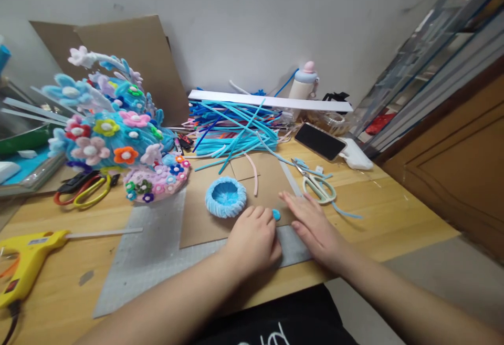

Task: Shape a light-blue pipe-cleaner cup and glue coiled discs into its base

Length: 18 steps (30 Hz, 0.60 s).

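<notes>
My left hand (254, 237) rests at the front of a brown cardboard sheet (200, 232), its fingers curled down; whatever they hold, if anything, is hidden. Just beyond its knuckles shows a small blue rounded piece (276, 214). On the other side of that piece, my right hand (313, 227) lies with fingers stretched out and holds nothing. Behind my left hand, apart from it, a fuzzy light-blue bowl (226, 197) sits upright on the cardboard. A pink pipe cleaner (253, 174) lies farther back. Scissors with pale green handles (319, 187) lie beyond my right hand.
A yellow glue gun (29, 261) lies at left, near pliers (92, 190) and a large flower-covered blue piece (114, 124). Piled pipe cleaners (236, 135) occupy the back. A phone (321, 142) and a bottle (304, 86) are at back right. A grey mat (145, 261) lies beneath the cardboard.
</notes>
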{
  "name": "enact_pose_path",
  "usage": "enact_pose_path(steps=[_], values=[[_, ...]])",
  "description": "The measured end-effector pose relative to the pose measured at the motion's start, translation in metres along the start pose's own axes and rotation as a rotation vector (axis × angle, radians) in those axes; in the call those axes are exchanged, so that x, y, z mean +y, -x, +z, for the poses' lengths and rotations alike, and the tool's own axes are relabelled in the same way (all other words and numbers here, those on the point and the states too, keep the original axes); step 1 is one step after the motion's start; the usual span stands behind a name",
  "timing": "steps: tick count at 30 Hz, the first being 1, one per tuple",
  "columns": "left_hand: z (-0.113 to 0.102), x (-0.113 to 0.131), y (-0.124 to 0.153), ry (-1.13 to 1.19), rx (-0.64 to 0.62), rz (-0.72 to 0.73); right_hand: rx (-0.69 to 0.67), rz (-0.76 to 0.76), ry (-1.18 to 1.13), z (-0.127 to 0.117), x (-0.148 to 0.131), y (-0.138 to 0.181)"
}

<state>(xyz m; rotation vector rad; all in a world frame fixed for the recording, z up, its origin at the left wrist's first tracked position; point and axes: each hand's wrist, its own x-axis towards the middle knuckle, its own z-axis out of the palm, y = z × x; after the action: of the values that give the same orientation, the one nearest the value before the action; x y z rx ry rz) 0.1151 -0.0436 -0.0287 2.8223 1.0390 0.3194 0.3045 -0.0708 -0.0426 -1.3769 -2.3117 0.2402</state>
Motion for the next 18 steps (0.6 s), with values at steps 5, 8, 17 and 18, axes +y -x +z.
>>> enact_pose_path(steps=[5, 8, 17, 18], values=[[0.000, 0.001, 0.003, -0.003, 0.000, 0.010, -0.066, -0.038, -0.023, 0.018, -0.011, 0.012], [-0.002, 0.003, 0.006, 0.006, -0.007, -0.015, -0.066, 0.013, -0.061, 0.024, -0.011, 0.010], [-0.075, 0.003, 0.055, 0.297, -0.188, 0.085, -0.030, 0.027, 0.049, 0.029, -0.024, 0.001], [-0.079, 0.002, 0.072, 0.249, -0.119, 0.035, -0.016, 0.003, 0.075, 0.031, -0.026, 0.002]])
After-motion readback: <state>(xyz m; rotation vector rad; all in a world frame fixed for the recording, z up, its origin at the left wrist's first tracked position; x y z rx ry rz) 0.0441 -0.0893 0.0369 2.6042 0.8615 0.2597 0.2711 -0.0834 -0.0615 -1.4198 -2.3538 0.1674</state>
